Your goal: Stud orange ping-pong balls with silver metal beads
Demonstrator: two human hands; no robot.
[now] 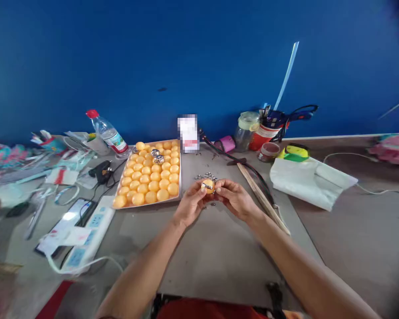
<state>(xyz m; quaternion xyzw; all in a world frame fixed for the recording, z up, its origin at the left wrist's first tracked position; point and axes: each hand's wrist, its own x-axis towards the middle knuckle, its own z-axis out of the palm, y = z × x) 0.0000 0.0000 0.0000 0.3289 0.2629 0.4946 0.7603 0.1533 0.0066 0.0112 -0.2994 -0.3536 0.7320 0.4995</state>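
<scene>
Orange round silver-patched ball [206, 186] pinched by my left hand [192, 202] and right hand [235, 197]; slack grip could drop it, scattering small silver pieces [210, 176] beyond.

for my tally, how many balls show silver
3 visible: one silvery ball and another toward the back of the box, plus a partly silvered ball between left hand and right hand. A silvery spot at the box's back left is unclear; some may be hidden.
</scene>
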